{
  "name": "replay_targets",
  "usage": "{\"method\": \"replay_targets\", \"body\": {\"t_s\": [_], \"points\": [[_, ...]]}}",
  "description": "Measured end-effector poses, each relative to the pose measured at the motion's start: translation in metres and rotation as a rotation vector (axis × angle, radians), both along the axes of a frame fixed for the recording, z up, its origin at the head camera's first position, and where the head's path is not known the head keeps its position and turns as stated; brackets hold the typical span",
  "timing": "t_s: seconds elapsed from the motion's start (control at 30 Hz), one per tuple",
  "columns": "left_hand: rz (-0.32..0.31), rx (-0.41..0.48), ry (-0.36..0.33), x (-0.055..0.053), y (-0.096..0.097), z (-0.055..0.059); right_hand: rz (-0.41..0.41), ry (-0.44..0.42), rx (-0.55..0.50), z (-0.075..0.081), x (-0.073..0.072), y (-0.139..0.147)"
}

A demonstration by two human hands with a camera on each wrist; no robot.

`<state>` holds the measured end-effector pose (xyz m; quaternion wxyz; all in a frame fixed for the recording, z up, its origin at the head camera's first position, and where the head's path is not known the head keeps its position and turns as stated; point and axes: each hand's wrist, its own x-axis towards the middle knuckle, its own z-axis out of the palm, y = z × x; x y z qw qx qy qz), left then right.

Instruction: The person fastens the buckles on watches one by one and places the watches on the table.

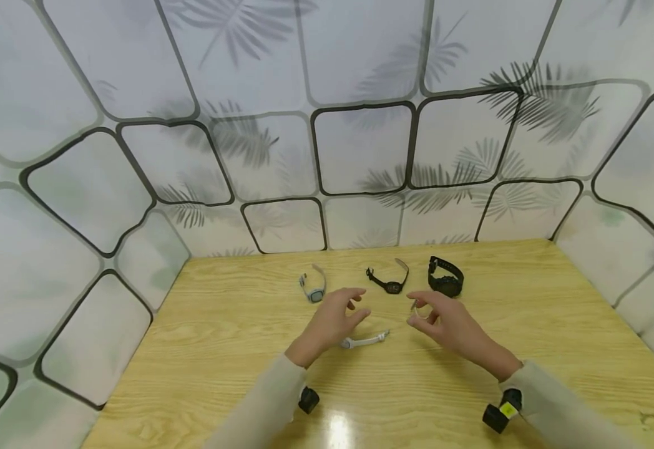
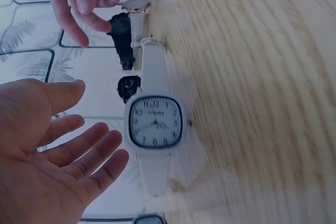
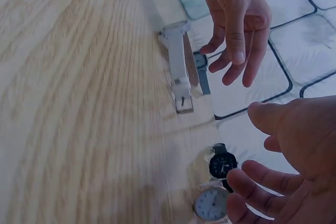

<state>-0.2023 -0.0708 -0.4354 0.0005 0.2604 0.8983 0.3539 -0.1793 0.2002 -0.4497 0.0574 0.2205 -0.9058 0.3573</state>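
My left hand (image 1: 334,319) hovers beside a white watch (image 1: 365,341), its fingers loosely bent and holding nothing. That watch has a rounded-square dial and lies on the table, its white strap (image 2: 155,69) stretched out in the left wrist view. My right hand (image 1: 449,321) is over a round-dialled watch (image 3: 211,204) with a pale face and a white strap. Its fingers are apart and relaxed next to this watch, and they partly hide it in the head view. I cannot see the fingers grip it.
A wooden table (image 1: 237,374) carries more watches in a row behind my hands: a grey-blue one (image 1: 316,295), a slim black one (image 1: 393,287) and a bulky black one (image 1: 446,285). A patterned cloth wall (image 1: 361,149) stands along the table's back and sides.
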Motion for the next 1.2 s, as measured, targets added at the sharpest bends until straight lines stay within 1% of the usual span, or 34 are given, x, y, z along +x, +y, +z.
{"method": "replay_targets", "body": {"t_s": [0.17,0.3,0.43,0.63,0.77,0.87,1.03,1.2], "points": [[0.033,0.012,0.005,0.005,-0.016,-0.001,0.015,-0.073,-0.016,-0.004,0.003,-0.012],[0.051,0.038,0.01,0.007,-0.026,-0.004,0.021,-0.096,-0.015,-0.006,0.006,-0.017],[0.059,0.055,0.031,0.007,-0.033,-0.007,0.005,-0.127,-0.006,-0.007,0.008,-0.022],[0.083,0.058,0.07,0.01,-0.043,-0.01,-0.012,-0.161,-0.027,-0.006,0.012,-0.03],[0.098,0.063,0.093,0.012,-0.048,-0.011,0.003,-0.192,-0.045,-0.006,0.015,-0.037],[0.102,0.077,0.094,0.013,-0.051,-0.012,0.019,-0.212,-0.054,-0.007,0.017,-0.041],[0.107,0.098,0.082,0.014,-0.055,-0.015,0.034,-0.222,-0.076,-0.009,0.018,-0.048],[0.114,0.089,0.056,0.015,-0.058,-0.017,0.038,-0.194,-0.071,-0.012,0.018,-0.054]]}}
